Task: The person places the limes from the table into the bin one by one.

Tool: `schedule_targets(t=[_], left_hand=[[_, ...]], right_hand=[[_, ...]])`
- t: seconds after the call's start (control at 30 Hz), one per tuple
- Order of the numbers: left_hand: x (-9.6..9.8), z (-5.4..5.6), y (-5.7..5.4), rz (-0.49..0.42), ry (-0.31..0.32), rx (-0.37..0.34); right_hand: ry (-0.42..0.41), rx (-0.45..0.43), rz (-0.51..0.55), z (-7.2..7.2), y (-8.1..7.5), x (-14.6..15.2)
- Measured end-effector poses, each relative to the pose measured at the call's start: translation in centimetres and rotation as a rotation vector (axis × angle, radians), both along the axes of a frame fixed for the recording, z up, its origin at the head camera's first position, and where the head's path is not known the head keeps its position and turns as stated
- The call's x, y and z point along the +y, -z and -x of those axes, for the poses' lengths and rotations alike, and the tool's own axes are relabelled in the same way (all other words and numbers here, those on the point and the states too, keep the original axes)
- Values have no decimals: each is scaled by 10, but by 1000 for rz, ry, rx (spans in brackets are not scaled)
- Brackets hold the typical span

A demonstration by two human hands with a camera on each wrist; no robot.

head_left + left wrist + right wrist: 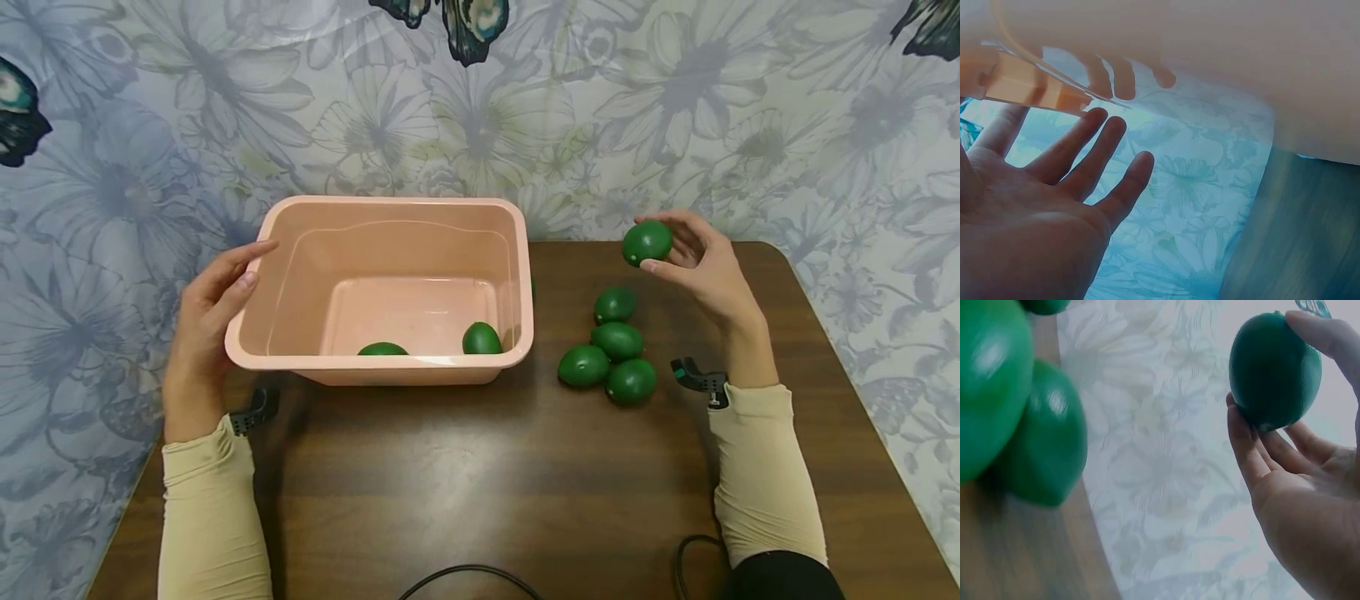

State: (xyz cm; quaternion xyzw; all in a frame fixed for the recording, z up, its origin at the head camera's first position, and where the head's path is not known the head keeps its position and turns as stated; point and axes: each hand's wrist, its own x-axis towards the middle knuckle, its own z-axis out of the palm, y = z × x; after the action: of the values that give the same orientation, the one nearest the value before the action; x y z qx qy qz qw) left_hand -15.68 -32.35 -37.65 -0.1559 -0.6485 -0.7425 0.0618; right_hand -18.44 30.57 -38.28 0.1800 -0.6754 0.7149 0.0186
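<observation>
In the head view, my right hand (697, 258) pinches a green lime (647, 242) between thumb and fingers above the table's back part. The right wrist view shows this lime (1275, 372) held at its two ends. My left hand (213, 308) is at the left rim of a pink plastic basin (378, 362), its fingertips touching there. In the left wrist view its fingers (1116, 144) are spread and fairly straight beside the basin wall. Inside the basin lie two visible limes, one on the right (482, 338) and one partly hidden by the front rim (382, 348).
Several limes (617, 342) lie clustered on the brown wooden table (465, 467), right of the basin. A sliver of green (533, 288) shows at the basin's right edge. A black cable (472, 568) runs along the front. Flower-patterned cloth (480, 125) is behind the table.
</observation>
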Motion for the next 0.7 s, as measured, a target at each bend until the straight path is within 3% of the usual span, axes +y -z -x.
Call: schedule_targets(t=[0.47, 0.7], left_hand=[[3, 1, 1, 6, -16, -7], [2, 2, 3, -19, -7, -6]], right_hand=[[47, 65, -32, 7, -22, -36], [55, 86, -66, 17, -32, -67]])
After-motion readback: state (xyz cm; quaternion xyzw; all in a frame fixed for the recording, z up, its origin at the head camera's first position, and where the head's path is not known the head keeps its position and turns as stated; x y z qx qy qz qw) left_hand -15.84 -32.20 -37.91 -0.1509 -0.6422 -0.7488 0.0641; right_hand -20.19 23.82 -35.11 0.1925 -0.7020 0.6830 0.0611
